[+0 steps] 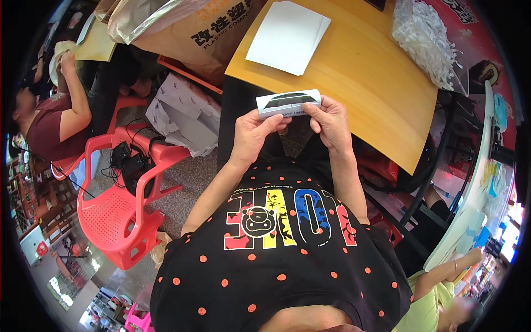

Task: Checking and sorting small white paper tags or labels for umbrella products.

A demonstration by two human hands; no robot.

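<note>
Black T-shirt with orange dots is nearest the camera, below both hands. Left hand is clamped on the left end of a small printed card, thumb on the face, fingers mostly hidden behind. Right hand pinches the right end the same way. Card sits between the hands, up in front of the near side of the tabletop; face shows a black umbrella-like canopy. Can't tell if it's a folded sheet or a flat box.

Risks, my read: uneven thumb pressure could crease or bow the card; if one pinch slips, it could swing off and drop toward the speckled floor, since nothing visible supports it but the fingers. Dark clothing below would make it hard to spot.

Around, left to right: seated co-worker in maroon, well apart. Red plastic armchair with black cables and gear on it; loose cord looks like a snag hazard for the left elbow swinging wide. White patterned carton, big printed sack crowding the tabletop's left side. White paper stack just beyond the card, taking up space there. Clear bag of white strips at the right end. Co-worker in yellow-green, lower right.
</note>
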